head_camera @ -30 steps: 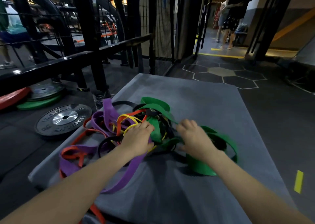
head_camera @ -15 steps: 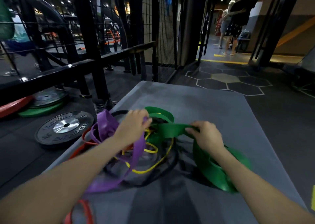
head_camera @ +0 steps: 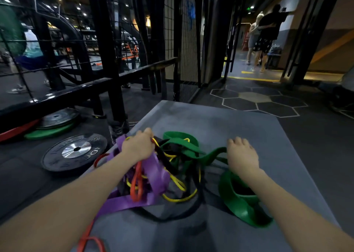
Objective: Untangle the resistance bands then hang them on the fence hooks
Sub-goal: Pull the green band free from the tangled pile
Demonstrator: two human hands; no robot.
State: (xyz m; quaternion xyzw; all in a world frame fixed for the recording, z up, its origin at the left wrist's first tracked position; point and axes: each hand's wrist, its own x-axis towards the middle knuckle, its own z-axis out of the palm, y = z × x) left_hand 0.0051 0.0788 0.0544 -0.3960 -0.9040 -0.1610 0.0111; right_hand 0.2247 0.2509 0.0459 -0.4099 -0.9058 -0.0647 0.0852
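Untangling step — left hand (head_camera: 138, 148) pinches the purple band (head_camera: 157, 175), right hand (head_camera: 241, 155) grips the green band (head_camera: 206, 156); next, pull them apart.

Matt rubbery bands (head_camera: 193, 152), matt grey mat (head_camera: 239, 123), shiny metal-hubbed plate (head_camera: 75, 152)

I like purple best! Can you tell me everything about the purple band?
The purple band is a wide, flat loop that looks rubbery and smooth. It is bunched and folded, still tangled with orange, yellow and black bands. The left hand grips its upper part and lifts it off the grey mat, while one long end trails down flat on the mat toward the person.
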